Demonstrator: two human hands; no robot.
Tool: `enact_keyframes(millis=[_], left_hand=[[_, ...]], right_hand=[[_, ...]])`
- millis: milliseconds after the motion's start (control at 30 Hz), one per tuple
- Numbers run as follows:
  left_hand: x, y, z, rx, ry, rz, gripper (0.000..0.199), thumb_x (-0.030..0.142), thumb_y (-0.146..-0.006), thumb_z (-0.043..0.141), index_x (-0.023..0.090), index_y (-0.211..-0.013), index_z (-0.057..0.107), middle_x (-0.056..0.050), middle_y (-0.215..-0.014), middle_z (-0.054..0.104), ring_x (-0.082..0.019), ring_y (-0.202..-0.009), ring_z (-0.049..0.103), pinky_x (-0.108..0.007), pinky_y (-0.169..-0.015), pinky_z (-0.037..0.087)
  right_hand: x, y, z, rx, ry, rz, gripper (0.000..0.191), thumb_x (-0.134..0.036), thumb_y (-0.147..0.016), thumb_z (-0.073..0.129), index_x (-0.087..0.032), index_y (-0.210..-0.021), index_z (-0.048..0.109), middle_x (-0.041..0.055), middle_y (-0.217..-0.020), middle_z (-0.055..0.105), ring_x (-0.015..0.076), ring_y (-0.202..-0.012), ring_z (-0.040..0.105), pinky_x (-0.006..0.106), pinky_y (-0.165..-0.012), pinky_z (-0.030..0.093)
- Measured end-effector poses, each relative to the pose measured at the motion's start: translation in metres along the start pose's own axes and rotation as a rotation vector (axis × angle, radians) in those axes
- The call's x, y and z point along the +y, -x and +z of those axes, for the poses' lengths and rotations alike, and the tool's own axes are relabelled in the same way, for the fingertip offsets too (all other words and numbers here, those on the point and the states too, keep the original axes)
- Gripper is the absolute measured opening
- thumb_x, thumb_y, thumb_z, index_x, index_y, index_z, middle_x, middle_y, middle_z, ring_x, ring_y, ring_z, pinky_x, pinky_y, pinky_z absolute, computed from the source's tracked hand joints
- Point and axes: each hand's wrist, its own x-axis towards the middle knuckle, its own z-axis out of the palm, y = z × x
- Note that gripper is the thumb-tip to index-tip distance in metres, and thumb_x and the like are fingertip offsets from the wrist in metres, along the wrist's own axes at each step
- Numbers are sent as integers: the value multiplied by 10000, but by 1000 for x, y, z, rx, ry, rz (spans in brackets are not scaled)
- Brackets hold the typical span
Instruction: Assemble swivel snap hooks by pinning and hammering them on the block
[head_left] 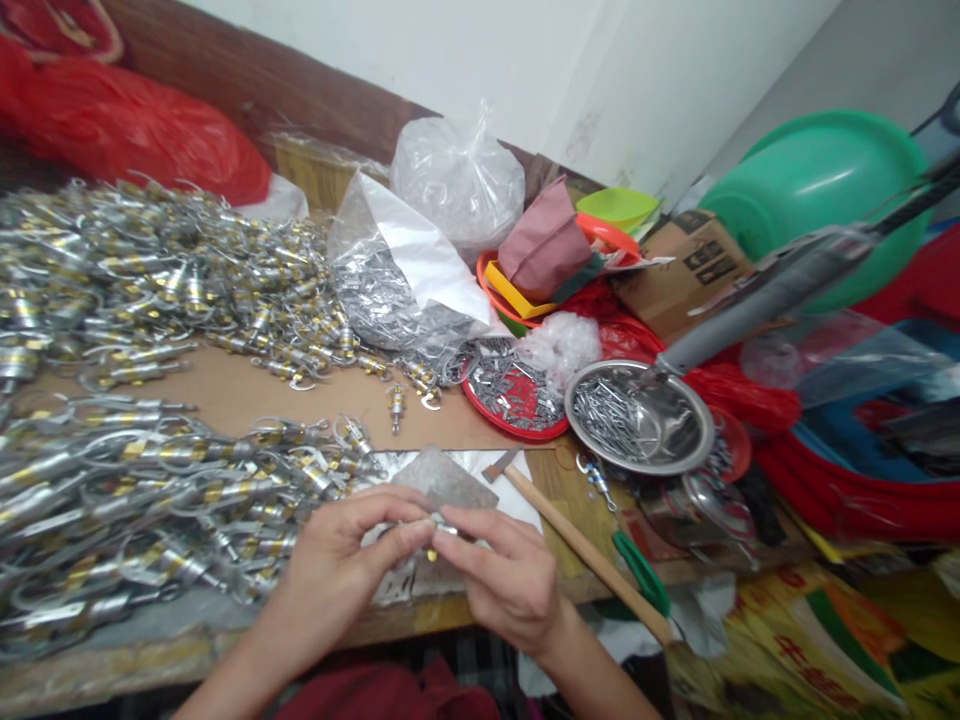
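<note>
My left hand [352,550] and my right hand [510,575] meet at the bench's front edge, both closed in a pinch on one small silver-and-brass metal fitting [433,552]. Fingertips cover most of it. Just behind the fingers lies a flat grey metal plate [442,478] on white paper. To the right rests a hammer [585,545] with a long wooden handle. Similar fittings with wire loops form a near pile [187,490] left of my left hand, and a larger heap [150,270] lies farther back.
A red dish [517,432] holds small metal pieces, and a steel bowl [679,430] beside it holds metal pins. Behind are a clear bag of metal parts [375,290] and a cardboard box [694,265]. A grey-wrapped bar [765,295] slants over the bowl. Green-handled tool [641,572] lies at right.
</note>
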Motion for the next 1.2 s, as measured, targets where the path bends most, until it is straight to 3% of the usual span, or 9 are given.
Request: enact_keyframes(millis=[100,200,300,400,500,600,767,1000,1200], left_hand=[[-6,4,9,42,145,-134,135,303,-679,621,228,-751,708,-14,-754,724,-188,-707,651,-278,-686,518],[-13,9,18,60,363,-212,434,280,-608,692,211,-1028,612,-35,-902,707,-208,-836,644,-287,-733,529],[-17,11,25,46,513,-239,613,270,-627,684,204,-1190,452,-42,-931,679,-202,-894,627,-287,-766,524],[-17,10,29,73,586,-259,592,293,-671,643,195,-1204,407,-34,-849,669,-195,-816,646,-299,-743,531],[-16,10,32,94,599,-283,620,308,-656,650,203,-1208,387,-22,-792,657,-193,-743,654,-297,-698,536],[-14,11,34,77,613,-313,648,306,-651,654,209,-1216,352,-13,-749,641,-195,-701,658,-286,-649,535],[-11,10,31,30,660,-342,660,285,-658,651,214,-1221,312,9,-716,610,-186,-669,657,-267,-608,527],[-16,10,33,32,655,-365,700,295,-648,651,212,-1241,289,-8,-718,623,-196,-672,653,-288,-615,521],[-30,9,36,69,711,-322,729,243,-624,679,228,-1231,275,8,-723,607,-184,-691,635,-334,-679,531]], right_hand=[[-7,-1,3,33,-121,184,330,-50,-739,523,-207,-1003,643,92,-891,662,155,-772,628,242,-651,529],[-12,-6,0,42,-242,380,235,-118,-729,589,-202,-930,677,74,-793,671,148,-695,629,234,-603,523],[-2,-13,-9,-119,-315,496,148,-190,-716,631,-195,-847,702,47,-717,675,142,-643,626,221,-557,503],[38,-24,-21,-187,-162,528,117,-230,-742,609,-214,-814,700,16,-767,687,139,-714,632,230,-647,503],[97,-34,-32,-53,300,645,252,-153,-799,492,-227,-985,644,36,-976,660,166,-901,600,294,-812,456],[147,-39,-34,-143,391,703,426,-52,-706,530,-249,-1077,596,46,-901,681,211,-869,611,327,-808,438],[174,-43,-28,-248,429,720,517,6,-599,569,-247,-1049,599,64,-829,681,242,-836,609,328,-780,416],[161,-47,-29,-161,296,650,190,-82,-639,551,-121,-796,652,89,-772,661,198,-719,607,315,-700,463],[61,-26,-18,-131,-6,419,134,-160,-747,522,-174,-809,640,34,-769,655,145,-713,603,266,-660,490]])
